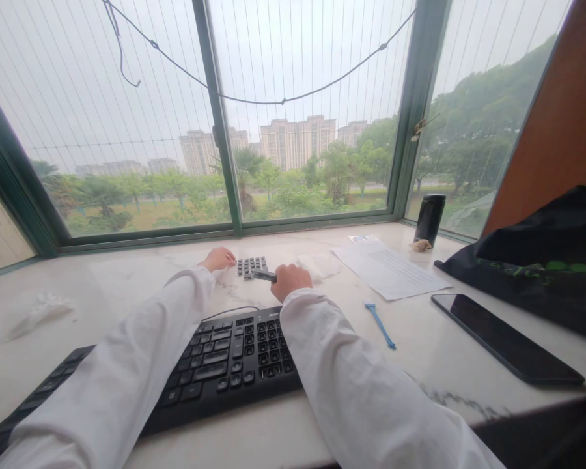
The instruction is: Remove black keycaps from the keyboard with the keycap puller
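Observation:
My left hand rests on the countertop just left of a block of loose keycaps set out in rows. Its fingers point toward the keycaps, partly outstretched, with nothing visible in them. My right hand is closed around a slim dark tool, whose tip reaches left to the lower edge of the keycaps. The exact kind of tool is too small to make out. Below both hands lies a black keyboard, its number pad showing bare sockets without caps. My sleeves cover parts of the keyboard.
A blue slim brush-like tool and a black phone lie to the right. Behind them are a printed sheet, a crumpled tissue, a dark can and a black bag. More tissue lies left, before the window.

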Demonstrator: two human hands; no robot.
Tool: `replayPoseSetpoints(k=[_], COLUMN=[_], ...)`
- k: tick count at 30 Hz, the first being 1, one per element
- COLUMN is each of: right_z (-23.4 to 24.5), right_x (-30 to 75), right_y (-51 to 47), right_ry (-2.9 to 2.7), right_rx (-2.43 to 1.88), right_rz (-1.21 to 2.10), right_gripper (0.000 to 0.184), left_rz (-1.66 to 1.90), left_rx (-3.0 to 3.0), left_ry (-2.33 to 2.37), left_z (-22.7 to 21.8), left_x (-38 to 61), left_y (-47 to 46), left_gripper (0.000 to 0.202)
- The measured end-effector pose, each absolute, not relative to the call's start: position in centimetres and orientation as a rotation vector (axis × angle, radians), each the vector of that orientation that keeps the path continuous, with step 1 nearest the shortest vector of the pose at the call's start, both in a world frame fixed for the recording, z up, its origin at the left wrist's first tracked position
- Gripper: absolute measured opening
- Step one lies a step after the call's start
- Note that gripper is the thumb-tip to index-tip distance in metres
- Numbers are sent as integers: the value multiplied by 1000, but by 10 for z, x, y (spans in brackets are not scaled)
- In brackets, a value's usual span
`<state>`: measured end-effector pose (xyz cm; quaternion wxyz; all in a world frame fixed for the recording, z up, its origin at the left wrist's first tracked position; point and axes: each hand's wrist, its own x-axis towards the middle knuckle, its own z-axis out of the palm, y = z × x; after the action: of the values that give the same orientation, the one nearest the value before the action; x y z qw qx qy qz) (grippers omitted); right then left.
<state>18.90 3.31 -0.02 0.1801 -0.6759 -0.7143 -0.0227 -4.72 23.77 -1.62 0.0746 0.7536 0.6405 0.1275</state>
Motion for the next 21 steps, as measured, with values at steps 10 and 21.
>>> replayPoseSetpoints(k=[10,21], right_z=[-1,-1], right_x=[189,188], right_y=[34,34], right_ry=[-2016,-2014], right_rx=[-1901,-1895], right_rz=[-74,-71], right_gripper=[20,20], left_rz=[378,396], left_rx=[2273,2306], left_ry=[1966,1973], left_z=[-17,-20], left_x=[-49,-47], left_y=[240,240], left_gripper=[24,21])
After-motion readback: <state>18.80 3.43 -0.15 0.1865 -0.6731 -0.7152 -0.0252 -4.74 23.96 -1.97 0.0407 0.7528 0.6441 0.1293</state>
